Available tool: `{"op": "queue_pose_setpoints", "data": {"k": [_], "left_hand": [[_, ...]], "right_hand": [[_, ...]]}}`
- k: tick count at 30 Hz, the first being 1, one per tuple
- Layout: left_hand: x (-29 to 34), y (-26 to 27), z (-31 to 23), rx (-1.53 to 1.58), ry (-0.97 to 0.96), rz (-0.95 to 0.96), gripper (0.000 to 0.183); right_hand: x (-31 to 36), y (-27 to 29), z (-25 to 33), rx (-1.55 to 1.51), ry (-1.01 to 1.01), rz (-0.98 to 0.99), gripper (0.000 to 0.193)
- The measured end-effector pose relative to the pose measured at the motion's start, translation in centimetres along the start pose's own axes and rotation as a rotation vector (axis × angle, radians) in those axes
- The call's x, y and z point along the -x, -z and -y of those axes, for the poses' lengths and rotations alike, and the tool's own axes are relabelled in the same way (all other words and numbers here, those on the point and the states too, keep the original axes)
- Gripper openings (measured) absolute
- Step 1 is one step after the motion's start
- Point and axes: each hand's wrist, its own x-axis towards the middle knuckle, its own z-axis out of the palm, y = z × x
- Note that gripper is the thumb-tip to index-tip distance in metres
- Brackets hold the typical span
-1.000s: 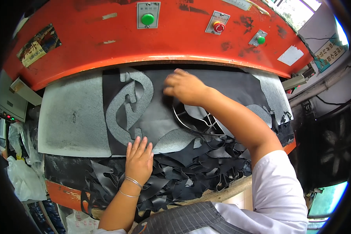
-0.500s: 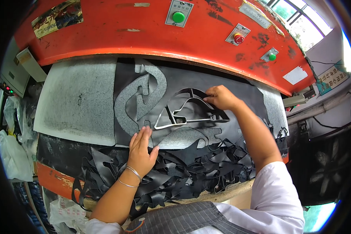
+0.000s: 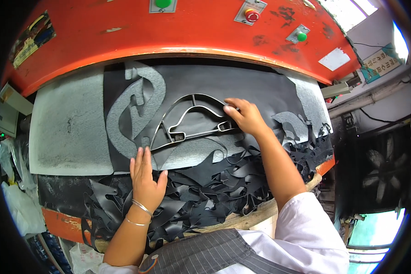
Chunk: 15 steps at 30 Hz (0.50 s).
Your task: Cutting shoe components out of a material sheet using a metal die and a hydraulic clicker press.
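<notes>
A metal cutting die [image 3: 199, 134], an arched frame with a smaller shape inside, lies on a black leather-like sheet [image 3: 265, 84]. My right hand [image 3: 245, 117] grips the die's right end, its fingertips over the rim; the grip partly hides that end. Close to the die's left tip, my left hand [image 3: 147, 180] rests with fingers stretched out across the sheet's near edge, holding nothing. Left of the die, curved cut-outs in the sheet bare the speckled grey board [image 3: 68, 123] underneath.
Black offcuts [image 3: 214, 189] are heaped along the near edge. Beyond the board stands a red machine beam [image 3: 137, 34] with green buttons [image 3: 301, 36] and a red knob [image 3: 252, 15]. Plastic bags [image 3: 20, 210] hang at left; a dark fan [image 3: 379, 169] stands at right.
The die has turned and settled flatter against the sheet, its right end still in my right hand. My left hand stays by its left tip. The whole view has swung rightward.
</notes>
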Motion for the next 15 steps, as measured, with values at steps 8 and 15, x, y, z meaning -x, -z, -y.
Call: {"op": "queue_pose_setpoints", "data": {"k": [8, 15], "left_hand": [[0.0, -1.1, -0.7, -0.013, 0.019, 0.031, 0.086], [0.1, -1.1, -0.1, -0.028, -0.002, 0.008, 0.086]], "right_hand": [[6.9, -1.3, -3.9, 0.139, 0.061, -0.168, 0.062], [6.2, -1.6, -3.5, 0.169, 0.103, -0.222, 0.058]]}}
